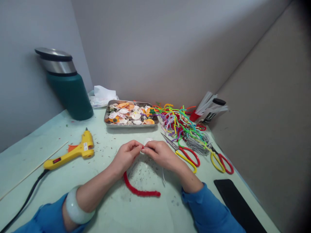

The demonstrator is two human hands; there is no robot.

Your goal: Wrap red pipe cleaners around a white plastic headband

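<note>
left hand (pixel 126 157), one: fingertips pinched a red fuzzy stem (pixel 137 192), which curved across the table (pixel 109 207) below. right hand (pixel 164 154), one: fingertips pinched a thin pale strand (pixel 163 177) just beside. shell tray (pixel 131 126), one: stood beyond. scissors (pixel 176 147), two pairs: lay rightward.

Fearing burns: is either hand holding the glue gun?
No, the glue gun lies on the table, away from the left hand and right hand.

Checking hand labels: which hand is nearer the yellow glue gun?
Left. The left hand is right of the yellow glue gun, not touching it; the right hand is farther right.
</note>
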